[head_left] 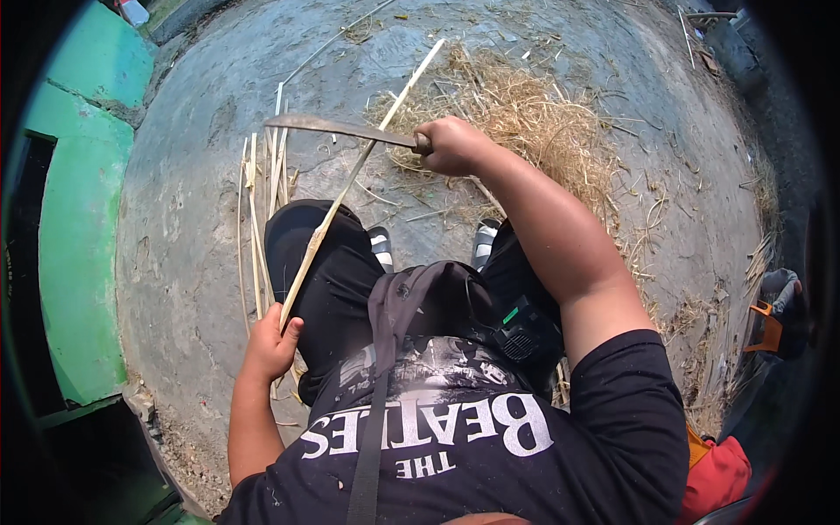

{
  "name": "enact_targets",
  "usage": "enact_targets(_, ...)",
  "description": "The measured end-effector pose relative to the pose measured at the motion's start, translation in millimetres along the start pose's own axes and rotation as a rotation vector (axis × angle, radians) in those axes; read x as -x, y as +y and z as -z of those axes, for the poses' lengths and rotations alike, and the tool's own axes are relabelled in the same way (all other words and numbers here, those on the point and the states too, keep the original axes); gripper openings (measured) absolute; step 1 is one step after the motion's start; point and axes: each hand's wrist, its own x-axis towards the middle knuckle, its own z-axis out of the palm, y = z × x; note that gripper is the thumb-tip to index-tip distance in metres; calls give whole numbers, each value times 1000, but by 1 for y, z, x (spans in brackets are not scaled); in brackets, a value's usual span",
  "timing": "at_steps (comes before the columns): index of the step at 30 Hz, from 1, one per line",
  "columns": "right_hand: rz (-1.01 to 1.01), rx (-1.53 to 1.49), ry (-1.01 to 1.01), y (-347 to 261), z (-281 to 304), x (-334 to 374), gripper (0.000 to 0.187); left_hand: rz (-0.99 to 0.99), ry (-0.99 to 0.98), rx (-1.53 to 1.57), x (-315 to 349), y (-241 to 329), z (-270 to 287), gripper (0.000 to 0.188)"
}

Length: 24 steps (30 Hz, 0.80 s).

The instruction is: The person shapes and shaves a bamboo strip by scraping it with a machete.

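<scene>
My left hand point(271, 346) is closed round the near end of a long pale bamboo strip point(318, 234), which slants up and away to the right across my left knee. In my right hand point(452, 146) is the wooden handle of a machete point(341, 128), its long, slightly curved blade pointing left. The blade lies across the upper part of the strip; whether its edge bites into the strip I cannot tell. Several more bamboo strips point(257, 229) lie on the ground left of my left knee.
A heap of tan shavings point(534, 122) covers the ground beyond my right hand. The concrete floor point(188, 219) is littered with scraps. A green wall point(83, 236) stands at the left. Near the right rim are an orange object point(766, 330) and red cloth point(719, 479).
</scene>
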Motion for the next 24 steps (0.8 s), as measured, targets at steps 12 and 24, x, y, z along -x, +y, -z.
enact_targets(12,-191,-67,117,32,12,-1,18,38,31,-84,2,4,-2,64)
enact_targets(24,11,82,110,9,2,1,11,-14,76,-97,0,-7,-2,65)
